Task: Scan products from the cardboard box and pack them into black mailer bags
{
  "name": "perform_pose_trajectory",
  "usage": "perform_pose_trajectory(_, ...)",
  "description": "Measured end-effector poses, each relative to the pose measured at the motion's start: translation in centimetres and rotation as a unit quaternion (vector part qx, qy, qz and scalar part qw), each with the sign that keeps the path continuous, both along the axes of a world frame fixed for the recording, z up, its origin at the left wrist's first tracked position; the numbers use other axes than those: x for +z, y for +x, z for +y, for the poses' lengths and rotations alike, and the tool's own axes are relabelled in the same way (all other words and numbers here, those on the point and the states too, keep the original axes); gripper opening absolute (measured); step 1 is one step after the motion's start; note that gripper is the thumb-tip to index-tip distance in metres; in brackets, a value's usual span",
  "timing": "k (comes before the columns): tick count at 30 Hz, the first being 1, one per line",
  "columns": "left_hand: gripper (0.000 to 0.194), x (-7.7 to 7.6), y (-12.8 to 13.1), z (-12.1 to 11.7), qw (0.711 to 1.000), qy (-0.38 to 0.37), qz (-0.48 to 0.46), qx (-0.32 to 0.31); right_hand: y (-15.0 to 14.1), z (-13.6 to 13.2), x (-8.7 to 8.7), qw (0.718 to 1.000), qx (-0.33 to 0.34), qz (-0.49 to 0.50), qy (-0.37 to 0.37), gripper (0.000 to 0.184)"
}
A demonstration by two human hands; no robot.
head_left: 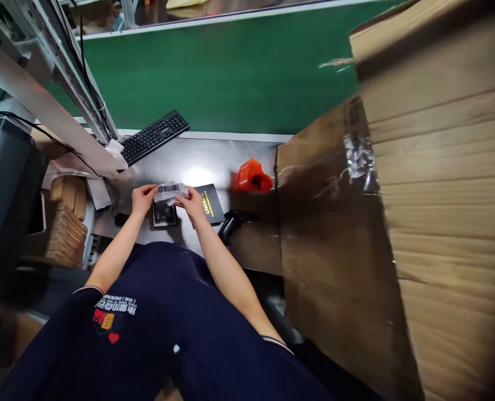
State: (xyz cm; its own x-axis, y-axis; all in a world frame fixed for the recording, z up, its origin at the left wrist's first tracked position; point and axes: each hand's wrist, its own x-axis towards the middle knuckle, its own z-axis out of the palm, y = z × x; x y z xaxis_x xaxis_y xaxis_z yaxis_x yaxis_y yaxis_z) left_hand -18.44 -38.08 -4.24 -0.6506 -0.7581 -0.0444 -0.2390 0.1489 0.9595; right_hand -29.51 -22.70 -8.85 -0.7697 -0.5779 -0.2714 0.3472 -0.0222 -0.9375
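Barely legible: the barcode label

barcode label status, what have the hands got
Left hand and right hand grip barcode label. Small black box beneath it. Handheld scanner near right hand. Cardboard carton on right, apart from hands.

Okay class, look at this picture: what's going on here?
A person is holding a barcode label with the left hand and right hand, above a small dark box on a metal bench. A black booklet lies beside the box, near a handheld scanner and an orange object. A large cardboard carton fills the right side.
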Motion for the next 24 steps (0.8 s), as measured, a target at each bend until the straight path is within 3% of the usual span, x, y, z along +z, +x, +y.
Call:
perform_pose_trajectory(3, 0.017, -0.1, 0.7, 0.0, 0.996, 0.093, -0.003, 0.019, 0.6, -0.2, -0.2, 0.998, 0.028, 0.056, 0.021, 0.048)
perform_pose_trajectory(6, 0.013, -0.6, 1.8, 0.3, 0.991, 0.130, -0.026, 0.024, 1.9, -0.1, -1.0, 0.991, 0.029, 0.116, 0.052, 0.043)
perform_pose_trajectory(11, 0.008, -0.9, 2.8, 0.4, 0.987, 0.153, -0.055, 0.020, 3.6, -0.4, -1.7, 0.997, -0.019, -0.068, 0.007, 0.076)
perform_pose_trajectory(14, 0.007, -0.9, 3.6, 0.2, 0.988, 0.142, -0.063, 0.025, 4.2, -0.3, -1.7, 0.997, -0.006, -0.073, 0.013, 0.078)
perform_pose_trajectory(17, 0.009, -0.6, 5.3, -1.1, 0.991, 0.101, -0.064, 0.053, 5.2, 0.3, -1.7, 0.999, 0.006, -0.011, 0.047, 0.071)
perform_pose_trajectory(21, 0.013, 0.3, 8.8, -4.7, 0.993, 0.024, -0.051, 0.107, 7.9, 1.2, -1.8, 0.984, -0.025, 0.144, 0.105, 0.045)
perform_pose_trajectory(23, 0.021, 0.8, 10.5, -6.6, 0.992, 0.013, -0.042, 0.115, 9.8, 0.8, -2.0, 0.972, 0.013, 0.207, 0.108, 0.037)
perform_pose_trajectory(24, 0.026, 1.0, 11.4, -7.4, 0.993, 0.010, -0.038, 0.114, 10.8, 0.3, -2.2, 0.965, 0.064, 0.235, 0.102, 0.035)
